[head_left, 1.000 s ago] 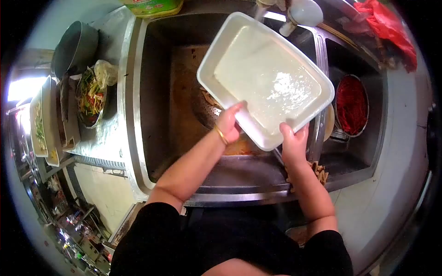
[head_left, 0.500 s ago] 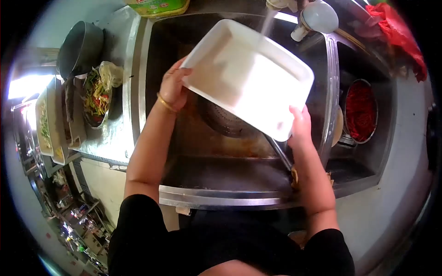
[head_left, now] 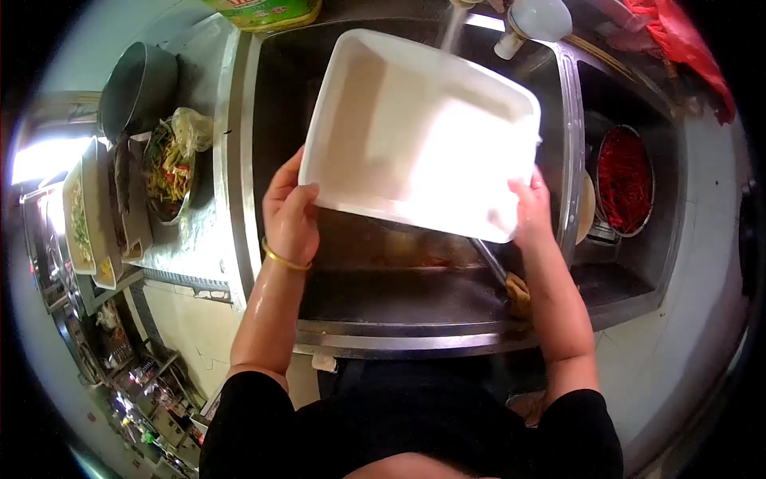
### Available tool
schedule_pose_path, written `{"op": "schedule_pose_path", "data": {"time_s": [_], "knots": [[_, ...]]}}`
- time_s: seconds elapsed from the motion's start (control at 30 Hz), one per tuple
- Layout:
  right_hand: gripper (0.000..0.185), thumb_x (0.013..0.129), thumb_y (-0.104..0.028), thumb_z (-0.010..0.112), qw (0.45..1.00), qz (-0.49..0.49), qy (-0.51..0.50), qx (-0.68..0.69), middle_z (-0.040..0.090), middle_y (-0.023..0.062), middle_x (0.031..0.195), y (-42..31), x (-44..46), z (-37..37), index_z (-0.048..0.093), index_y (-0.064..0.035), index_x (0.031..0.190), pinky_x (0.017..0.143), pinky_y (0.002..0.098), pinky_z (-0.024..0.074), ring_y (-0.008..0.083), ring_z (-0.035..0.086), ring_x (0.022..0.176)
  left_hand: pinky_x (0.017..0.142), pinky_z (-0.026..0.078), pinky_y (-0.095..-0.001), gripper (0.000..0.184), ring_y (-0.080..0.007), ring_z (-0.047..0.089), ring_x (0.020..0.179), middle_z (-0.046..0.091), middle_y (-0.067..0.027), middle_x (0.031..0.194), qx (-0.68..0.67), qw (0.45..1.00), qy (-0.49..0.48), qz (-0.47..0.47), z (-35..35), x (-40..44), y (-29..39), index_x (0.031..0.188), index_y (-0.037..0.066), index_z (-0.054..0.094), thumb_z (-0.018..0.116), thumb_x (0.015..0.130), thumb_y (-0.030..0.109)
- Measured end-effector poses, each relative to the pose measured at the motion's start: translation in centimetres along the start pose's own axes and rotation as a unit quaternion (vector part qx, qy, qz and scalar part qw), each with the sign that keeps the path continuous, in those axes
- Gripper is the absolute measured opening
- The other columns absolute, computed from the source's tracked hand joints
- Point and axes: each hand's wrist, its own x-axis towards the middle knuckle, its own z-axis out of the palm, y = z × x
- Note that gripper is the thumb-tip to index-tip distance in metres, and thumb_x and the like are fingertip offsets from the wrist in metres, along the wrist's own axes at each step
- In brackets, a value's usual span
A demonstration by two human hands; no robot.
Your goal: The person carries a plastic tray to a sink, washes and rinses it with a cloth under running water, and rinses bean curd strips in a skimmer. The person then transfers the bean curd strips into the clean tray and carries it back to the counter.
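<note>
A white rectangular plastic tray (head_left: 383,120) is held over the large sink basin (head_left: 383,299), its inside facing me. My left hand (head_left: 291,211) grips the tray's lower left corner, thumb over the rim. At the lower right corner my right hand (head_left: 532,209) is closed on the rim in the same way. A stream of water (head_left: 453,32) from above runs into the tray's far side. Below the tray, a dark handle (head_left: 488,259) slants toward a tan cloth-like piece (head_left: 517,295) beside my right forearm. What the handle belongs to is hidden by the tray.
In the right basin sits a bowl of red shreds (head_left: 625,182). On the left counter are a dark pot (head_left: 140,88), a bowl of cut vegetables (head_left: 169,172) and long trays (head_left: 80,215). A green container (head_left: 267,12) and a red plastic bag (head_left: 686,48) lie beyond the sink.
The tray has turned to sit more level from side to side, its left end coming nearer me. My left hand has moved down with it, and the strainer-like item beneath is now covered.
</note>
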Motion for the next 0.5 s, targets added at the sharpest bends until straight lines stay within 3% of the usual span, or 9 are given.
{"op": "schedule_pose_path", "data": {"time_s": [0.07, 0.2, 0.3, 0.37, 0.5], "knots": [[0.05, 0.084, 0.004, 0.049, 0.996, -0.087, -0.018, -0.008, 0.061, 0.0104, 0.117, -1.9, -0.4, 0.6, 0.047, 0.0028, 0.133, 0.091, 0.0314, 0.0493, 0.019, 0.061, 0.102, 0.097, 0.045, -0.034, 0.045, -0.0197, 0.057, 0.113, 0.06, -0.0077, 0.125, -0.06, 0.995, 0.017, -0.08, -0.8, 0.9, -2.5, 0.133, 0.001, 0.052, 0.047, 0.087, 0.002], [0.06, 0.081, 0.009, 0.049, 0.978, -0.179, -0.011, -0.11, 0.057, 0.0126, 0.126, -5.1, -2.0, 2.1, 0.04, 0.0042, 0.141, 0.096, 0.0289, 0.0444, 0.0179, 0.059, 0.109, 0.097, 0.044, -0.0419, 0.03, -0.0225, 0.056, 0.113, 0.061, -0.0025, 0.121, -0.238, 0.942, 0.004, -0.237, -3.0, 4.0, -9.7, 0.118, 0.012, 0.058, 0.042, 0.1, 0.031], [0.062, 0.082, 0.01, 0.048, 0.954, -0.232, -0.027, -0.187, 0.055, 0.013, 0.131, -6.2, -3.0, 2.4, 0.038, 0.0046, 0.143, 0.099, 0.028, 0.0413, 0.0173, 0.056, 0.115, 0.092, 0.049, -0.0428, 0.036, -0.0278, 0.059, 0.11, 0.062, -0.0087, 0.12, -0.265, 0.917, 0.082, -0.287, -1.3, 5.1, -13.0, 0.116, 0.01, 0.059, 0.042, 0.1, 0.038], [0.062, 0.083, 0.009, 0.048, 0.936, -0.262, -0.042, -0.233, 0.054, 0.0122, 0.133, -6.5, -3.8, 2.6, 0.036, 0.0049, 0.144, 0.102, 0.0271, 0.0375, 0.016, 0.052, 0.12, 0.095, 0.048, -0.0437, 0.04, -0.0301, 0.058, 0.112, 0.061, -0.0105, 0.122, -0.274, 0.912, 0.084, -0.292, 0.2, 5.8, -14.6, 0.121, 0.009, 0.056, 0.039, 0.101, 0.039], [0.058, 0.084, 0.009, 0.046, 0.909, -0.31, -0.012, -0.279, 0.056, 0.0151, 0.129, -5.9, -3.9, 2.5, 0.04, 0.005, 0.141, 0.099, 0.0296, 0.0417, 0.0201, 0.057, 0.115, 0.102, 0.044, -0.0442, 0.046, -0.0316, 0.055, 0.116, 0.06, -0.0119, 0.124, -0.258, 0.919, 0.075, -0.288, 0.8, 6.9, -14.4, 0.129, 0.006, 0.051, 0.036, 0.102, 0.041]]}}
